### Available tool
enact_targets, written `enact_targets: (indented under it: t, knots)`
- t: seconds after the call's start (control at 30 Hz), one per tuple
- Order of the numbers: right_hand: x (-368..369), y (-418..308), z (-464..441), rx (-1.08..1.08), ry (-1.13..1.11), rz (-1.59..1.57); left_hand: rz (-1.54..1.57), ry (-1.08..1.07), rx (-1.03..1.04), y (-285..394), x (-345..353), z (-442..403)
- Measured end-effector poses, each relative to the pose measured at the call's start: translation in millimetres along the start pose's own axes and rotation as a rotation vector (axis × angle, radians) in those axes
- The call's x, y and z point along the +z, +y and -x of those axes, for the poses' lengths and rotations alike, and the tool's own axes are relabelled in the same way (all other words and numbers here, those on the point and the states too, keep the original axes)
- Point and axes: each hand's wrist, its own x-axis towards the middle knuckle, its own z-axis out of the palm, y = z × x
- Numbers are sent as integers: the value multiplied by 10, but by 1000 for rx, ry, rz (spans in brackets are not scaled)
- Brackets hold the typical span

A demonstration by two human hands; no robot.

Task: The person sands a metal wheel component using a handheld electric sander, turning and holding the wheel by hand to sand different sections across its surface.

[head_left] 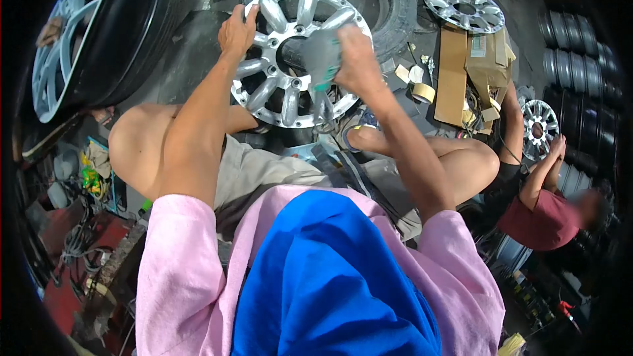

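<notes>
A silvery wheel face (290, 112) with several spokes lies in front of my crossed legs, overlapping a tyre (403, 10). My left hand (237, 29) grips its upper left rim, fingers wrapped over the edge. Over the right-hand spokes is my right hand (356, 56), its fingers closed round a grey-green tool (320, 58) that is smeared by motion. The tool hides part of the centre hole and some spokes; what kind of tool it is cannot be made out.
At the left stands a large wheel (72, 33). Toward the right are a second wheel face (463, 8), a cardboard box (452, 76) and a tape roll (423, 93). A person in a dark red shirt (542, 221) sits at the right, holding another wheel face (541, 130).
</notes>
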Motion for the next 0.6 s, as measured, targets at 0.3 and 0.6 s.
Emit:
enact_targets:
  t: [0.3,0.6]
  knots:
    - [-17,-70,180,86,16,9,17,21,16,-38,27,-21]
    - [-578,607,457,386,254,-279,12,-4,5,-26,42,-30]
